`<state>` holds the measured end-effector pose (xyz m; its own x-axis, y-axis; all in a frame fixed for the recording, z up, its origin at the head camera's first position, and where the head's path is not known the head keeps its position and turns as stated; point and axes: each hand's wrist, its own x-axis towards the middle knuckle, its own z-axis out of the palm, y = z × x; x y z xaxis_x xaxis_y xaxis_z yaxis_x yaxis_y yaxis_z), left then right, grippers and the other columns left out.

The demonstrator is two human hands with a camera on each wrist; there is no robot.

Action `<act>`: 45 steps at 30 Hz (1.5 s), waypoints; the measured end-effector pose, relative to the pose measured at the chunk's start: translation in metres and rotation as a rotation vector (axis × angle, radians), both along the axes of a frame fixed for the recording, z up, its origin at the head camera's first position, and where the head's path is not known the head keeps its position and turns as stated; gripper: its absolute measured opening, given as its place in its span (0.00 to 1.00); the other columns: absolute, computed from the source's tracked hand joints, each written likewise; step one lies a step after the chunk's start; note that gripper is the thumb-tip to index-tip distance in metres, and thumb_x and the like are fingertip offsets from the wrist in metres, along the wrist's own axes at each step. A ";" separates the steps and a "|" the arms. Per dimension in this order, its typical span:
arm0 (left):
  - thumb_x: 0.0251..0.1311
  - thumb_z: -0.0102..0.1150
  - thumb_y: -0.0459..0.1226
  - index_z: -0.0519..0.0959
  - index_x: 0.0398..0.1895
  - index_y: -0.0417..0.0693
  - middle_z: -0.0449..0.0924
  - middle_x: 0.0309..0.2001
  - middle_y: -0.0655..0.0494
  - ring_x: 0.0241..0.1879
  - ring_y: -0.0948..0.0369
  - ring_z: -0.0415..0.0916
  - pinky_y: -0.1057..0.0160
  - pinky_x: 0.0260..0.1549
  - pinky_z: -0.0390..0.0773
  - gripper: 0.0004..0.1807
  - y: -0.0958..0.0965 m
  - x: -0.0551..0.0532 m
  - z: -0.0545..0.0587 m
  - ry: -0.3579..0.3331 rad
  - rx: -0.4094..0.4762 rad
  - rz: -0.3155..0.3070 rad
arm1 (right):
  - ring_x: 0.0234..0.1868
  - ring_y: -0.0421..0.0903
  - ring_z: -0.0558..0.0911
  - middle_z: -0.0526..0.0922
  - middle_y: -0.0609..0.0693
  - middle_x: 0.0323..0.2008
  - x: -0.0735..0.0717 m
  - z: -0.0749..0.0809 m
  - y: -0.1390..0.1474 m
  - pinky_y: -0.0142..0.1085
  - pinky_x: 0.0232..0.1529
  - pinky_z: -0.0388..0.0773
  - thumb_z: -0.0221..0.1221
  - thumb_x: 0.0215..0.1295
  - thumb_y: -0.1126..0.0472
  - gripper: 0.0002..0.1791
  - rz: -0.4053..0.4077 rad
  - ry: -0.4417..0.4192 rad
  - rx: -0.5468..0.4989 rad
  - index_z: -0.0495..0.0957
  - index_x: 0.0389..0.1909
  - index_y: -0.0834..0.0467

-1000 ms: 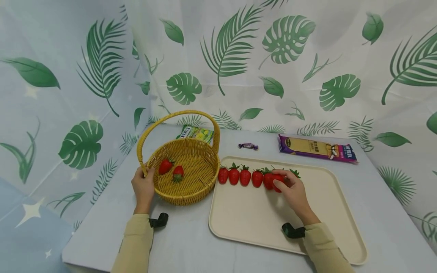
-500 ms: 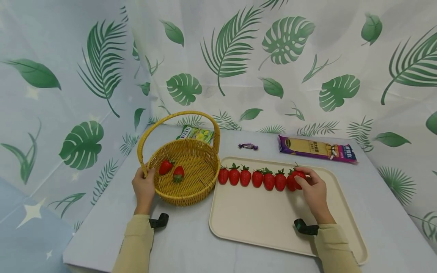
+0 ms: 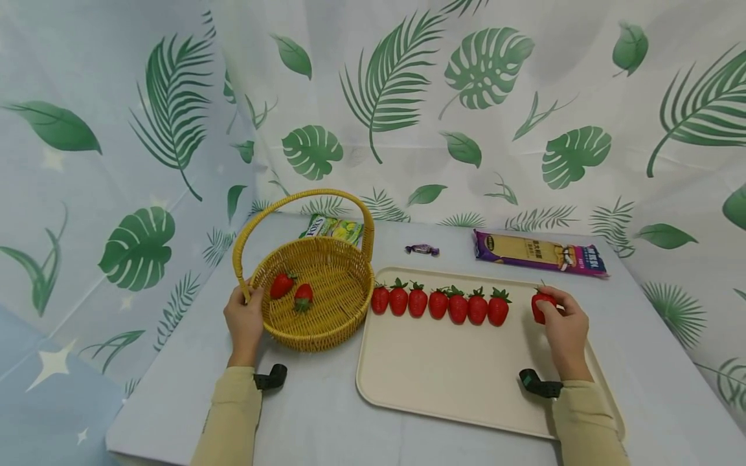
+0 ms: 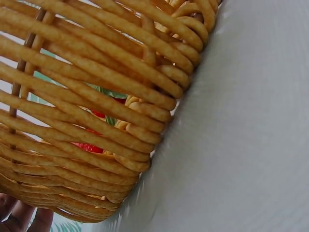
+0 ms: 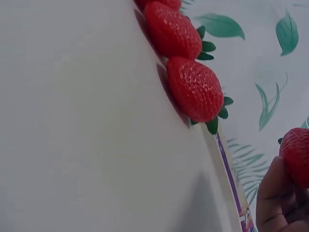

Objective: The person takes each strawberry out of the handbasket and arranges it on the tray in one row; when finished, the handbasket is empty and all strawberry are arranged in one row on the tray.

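Observation:
At the basket's left rim, my left hand [image 3: 245, 321] grips the yellow wicker basket [image 3: 317, 340] near the foot of its handle; its fingertips [image 4: 41, 220] show below the weave in the left wrist view. Two strawberries [image 3: 304, 296] lie inside the basket. My right hand [image 3: 568, 333] pinches a strawberry [image 3: 542, 307] between thumb and fingers, above the right part of the beige tray [image 3: 454, 382]. Several strawberries in a row [image 3: 417, 302] lie along the tray's far side, leaves pointing away. The right wrist view shows the held strawberry [image 5: 297, 154] apart from the row's end strawberry [image 5: 195, 91].
Behind the tray lies a long purple and gold packet [image 3: 539, 252]. A small purple wrapped candy [image 3: 422, 250] is farther left. A green candy bag [image 3: 335, 228] sits partly hidden behind the basket. Leaf-printed cloth [image 3: 408, 129] hangs behind the table.
My right hand has moved right along the row with its strawberry, and now the held strawberry is clear of the row's right end. My left hand and the basket stay in place.

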<state>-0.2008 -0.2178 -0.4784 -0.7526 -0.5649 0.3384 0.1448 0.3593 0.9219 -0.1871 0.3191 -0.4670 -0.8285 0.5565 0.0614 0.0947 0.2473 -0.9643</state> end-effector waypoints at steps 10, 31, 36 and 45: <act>0.64 0.56 0.33 0.72 0.29 0.38 0.80 0.55 0.40 0.47 0.55 0.74 0.65 0.34 0.62 0.08 0.001 -0.001 0.000 0.002 0.001 -0.011 | 0.44 0.35 0.70 0.74 0.47 0.55 0.000 -0.002 0.014 0.17 0.34 0.71 0.55 0.69 0.54 0.19 0.008 -0.152 0.026 0.76 0.58 0.52; 0.63 0.56 0.32 0.72 0.29 0.37 0.80 0.55 0.40 0.47 0.52 0.74 0.65 0.36 0.63 0.07 0.000 -0.003 -0.001 0.004 0.003 0.016 | 0.46 0.46 0.71 0.67 0.62 0.64 -0.001 -0.014 0.025 0.25 0.32 0.77 0.58 0.68 0.47 0.33 0.259 -0.277 0.182 0.66 0.68 0.60; 0.63 0.56 0.33 0.72 0.29 0.38 0.80 0.54 0.40 0.41 0.57 0.71 0.65 0.32 0.62 0.08 0.000 -0.002 -0.001 0.005 -0.004 0.012 | 0.46 0.49 0.72 0.68 0.63 0.64 -0.002 -0.016 0.026 0.27 0.30 0.77 0.56 0.69 0.44 0.33 0.243 -0.310 0.226 0.67 0.68 0.58; 0.64 0.56 0.34 0.73 0.29 0.37 0.81 0.53 0.41 0.38 0.60 0.68 0.67 0.29 0.61 0.08 0.000 0.000 0.000 -0.004 0.000 0.008 | 0.58 0.58 0.72 0.70 0.64 0.64 -0.002 -0.018 0.027 0.22 0.32 0.69 0.55 0.69 0.44 0.33 0.159 -0.341 0.260 0.66 0.69 0.58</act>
<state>-0.2012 -0.2179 -0.4788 -0.7496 -0.5708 0.3350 0.1383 0.3600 0.9227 -0.1893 0.3462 -0.4855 -0.8998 0.4226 -0.1088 0.3369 0.5144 -0.7886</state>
